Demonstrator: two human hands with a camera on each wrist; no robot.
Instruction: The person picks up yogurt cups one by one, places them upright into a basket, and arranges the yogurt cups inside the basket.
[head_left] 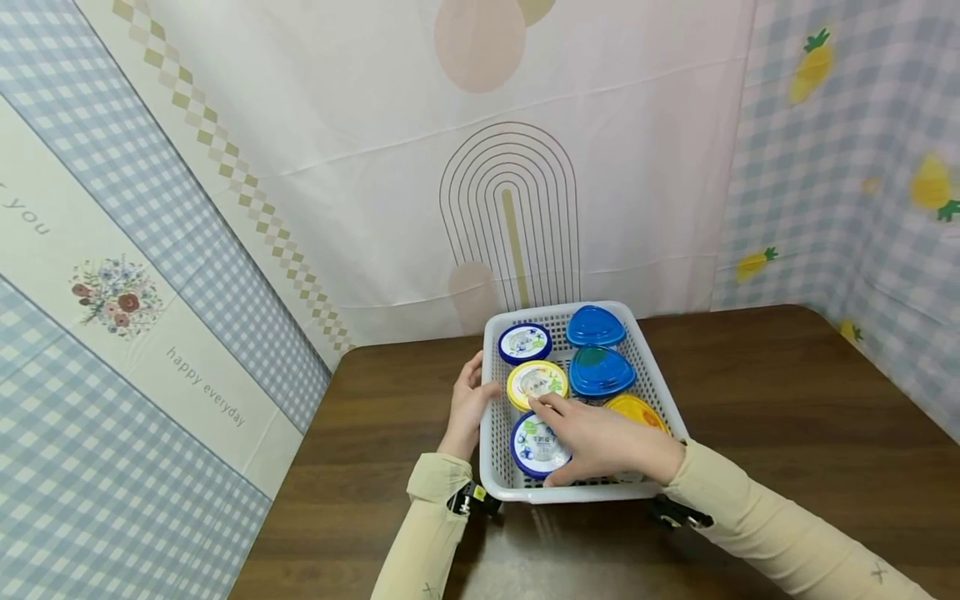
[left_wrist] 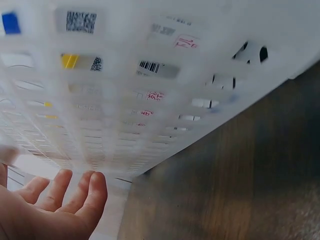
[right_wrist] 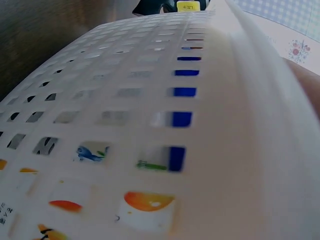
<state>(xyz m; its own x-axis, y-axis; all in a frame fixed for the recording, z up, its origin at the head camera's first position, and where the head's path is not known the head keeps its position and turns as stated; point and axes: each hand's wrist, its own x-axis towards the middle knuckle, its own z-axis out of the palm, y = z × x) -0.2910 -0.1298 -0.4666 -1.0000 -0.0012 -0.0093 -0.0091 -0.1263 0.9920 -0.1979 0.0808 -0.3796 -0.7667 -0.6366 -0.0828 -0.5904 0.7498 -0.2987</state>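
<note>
A white plastic basket (head_left: 665,392) holds several lidded tubs. At its left side is my left hand (head_left: 468,408), the thumb over the rim and the fingers along the outer wall. In the left wrist view the fingers of this hand (left_wrist: 65,207) are bent beside the perforated wall (left_wrist: 115,40). My right hand (head_left: 600,437) reaches over the front rim and grips the near blue-rimmed tub (head_left: 537,446), fingers at its far edge and thumb at its near edge. Just behind is a yellow-rimmed tub (head_left: 537,382). The right hand partly covers a tub with a yellow-orange lid (head_left: 637,410).
Farther back in the basket are another blue-rimmed tub (head_left: 525,342) and two tubs with blue rounded-triangle lids, one behind (head_left: 596,325) and one nearer (head_left: 601,371). The basket stands on a brown wooden table (head_left: 795,400). Patterned cloth (head_left: 360,167) hangs behind it.
</note>
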